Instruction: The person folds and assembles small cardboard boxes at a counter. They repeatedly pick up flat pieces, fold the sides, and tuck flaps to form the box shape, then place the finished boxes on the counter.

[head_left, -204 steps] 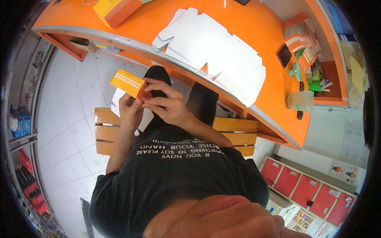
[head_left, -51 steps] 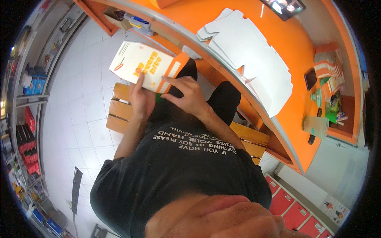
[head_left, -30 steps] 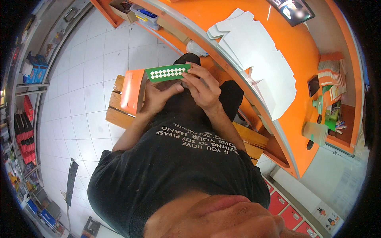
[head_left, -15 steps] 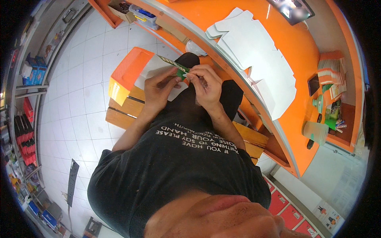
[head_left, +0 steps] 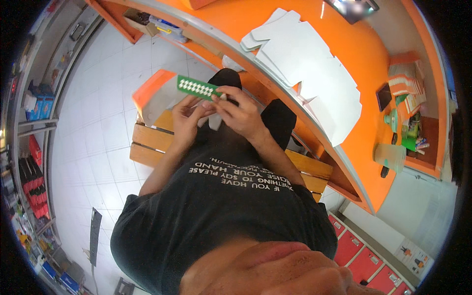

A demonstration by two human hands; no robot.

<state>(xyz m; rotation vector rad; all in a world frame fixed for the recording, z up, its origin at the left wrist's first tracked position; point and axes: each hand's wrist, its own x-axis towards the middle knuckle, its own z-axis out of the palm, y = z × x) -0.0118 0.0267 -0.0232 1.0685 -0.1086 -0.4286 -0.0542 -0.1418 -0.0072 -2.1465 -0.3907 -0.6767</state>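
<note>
A partly folded cardboard box (head_left: 164,101) is held over my lap. It has an orange panel, a pale inner side and a green strip with white diamond shapes. My left hand (head_left: 188,117) grips its lower edge, fingers bent and thumb pressed in. The right hand (head_left: 242,112) pinches the right end of the green strip between thumb and fingers. Some of the card behind my fingers is hidden. Beside my right hand, on the orange table, lies a stack of flat white box blanks (head_left: 309,64) with notched edges.
The curved orange table (head_left: 376,64) has a grey edge close to my right arm. On it stand a translucent plastic cup (head_left: 391,156) and a pile of orange and white cards (head_left: 407,78). I sit on a slatted wooden bench (head_left: 150,137). Shelves (head_left: 42,120) line the left side.
The box has tilted and shifted slightly left, so the green strip's patterned face shows more and its yellow part less. Both hands moved slightly left with it, still gripping.
</note>
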